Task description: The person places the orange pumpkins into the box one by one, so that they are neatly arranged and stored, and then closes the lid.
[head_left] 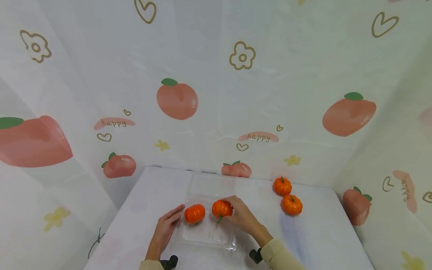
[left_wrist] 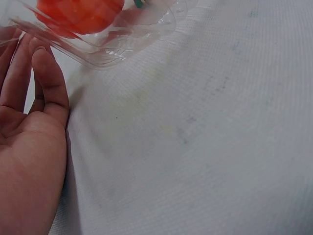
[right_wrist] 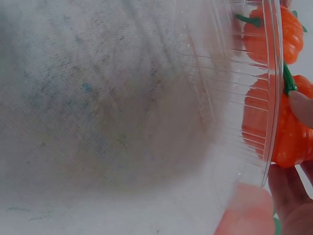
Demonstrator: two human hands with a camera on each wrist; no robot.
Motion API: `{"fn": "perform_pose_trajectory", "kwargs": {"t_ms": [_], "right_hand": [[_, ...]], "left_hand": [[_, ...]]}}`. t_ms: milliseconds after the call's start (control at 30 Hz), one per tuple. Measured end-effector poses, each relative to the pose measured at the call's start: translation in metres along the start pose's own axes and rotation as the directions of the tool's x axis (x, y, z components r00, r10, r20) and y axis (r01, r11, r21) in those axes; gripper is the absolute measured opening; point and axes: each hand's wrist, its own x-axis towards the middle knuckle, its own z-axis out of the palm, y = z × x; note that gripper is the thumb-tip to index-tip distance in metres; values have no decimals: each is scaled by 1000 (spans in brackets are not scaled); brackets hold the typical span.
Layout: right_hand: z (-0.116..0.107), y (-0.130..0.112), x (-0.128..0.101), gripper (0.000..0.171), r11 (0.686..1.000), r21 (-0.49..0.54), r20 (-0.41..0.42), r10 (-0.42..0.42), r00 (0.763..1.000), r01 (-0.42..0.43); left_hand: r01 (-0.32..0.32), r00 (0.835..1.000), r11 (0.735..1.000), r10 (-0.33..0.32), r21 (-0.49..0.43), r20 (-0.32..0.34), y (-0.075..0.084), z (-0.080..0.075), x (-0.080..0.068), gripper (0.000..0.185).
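A clear plastic clamshell box (head_left: 209, 234) lies open on the white table, lid (head_left: 212, 185) tipped back. One small orange pumpkin (head_left: 194, 213) sits inside at its left. My right hand (head_left: 241, 215) grips a second pumpkin (head_left: 221, 209) over the box's right side; the right wrist view shows that pumpkin (right_wrist: 288, 137) through the box wall (right_wrist: 234, 122), with the other pumpkin (right_wrist: 274, 32) behind it. My left hand (head_left: 167, 227) rests flat with straight fingers (left_wrist: 46, 78) against the box's left edge (left_wrist: 102, 54).
Two more orange pumpkins (head_left: 282, 186) (head_left: 291, 204) lie on the table at the back right. A white cloth printed with peaches and hearts (head_left: 177, 99) walls in the table on three sides. The table's front edge runs close to my wrists.
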Motion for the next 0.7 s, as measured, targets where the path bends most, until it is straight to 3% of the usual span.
{"fn": "perform_pose_trajectory", "kwargs": {"t_ms": [433, 700], "right_hand": [[7, 3, 5, 57, 992, -123, 70, 47, 996, -38], [8, 1, 4, 57, 984, -179, 84, 17, 996, -2]], "left_hand": [[-25, 1000, 1000, 25, -15, 12, 0, 0, -3, 49], [-29, 999, 1000, 29, -10, 18, -1, -1, -2, 50]]}}
